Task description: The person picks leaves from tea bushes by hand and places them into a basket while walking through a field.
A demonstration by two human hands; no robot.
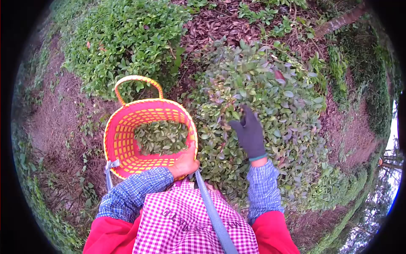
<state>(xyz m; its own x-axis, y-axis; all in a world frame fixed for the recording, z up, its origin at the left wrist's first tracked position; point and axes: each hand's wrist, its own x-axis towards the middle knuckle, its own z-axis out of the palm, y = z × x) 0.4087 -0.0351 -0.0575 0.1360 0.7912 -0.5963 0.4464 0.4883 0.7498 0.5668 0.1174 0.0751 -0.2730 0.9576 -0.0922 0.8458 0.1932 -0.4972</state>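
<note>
A red and yellow woven basket (113,146) with a looped handle hangs in front of my body, with picked green leaves (163,137) lying inside. My left hand (185,163), bare, grips the basket's lower right rim; its fingertips are partly hidden. Over a bush (262,91) of green and purplish leaves, my right hand (249,133) wears a dark glove. Its thumb and fingers are spread apart, close to the leaf tips, and I see nothing held between them.
Another bright green bush (122,42) grows at the upper left. Brown leaf litter (215,27) lies between the bushes. A thin trunk (340,21) leans at the upper right. A grey strap (213,213) crosses my checked apron (169,224).
</note>
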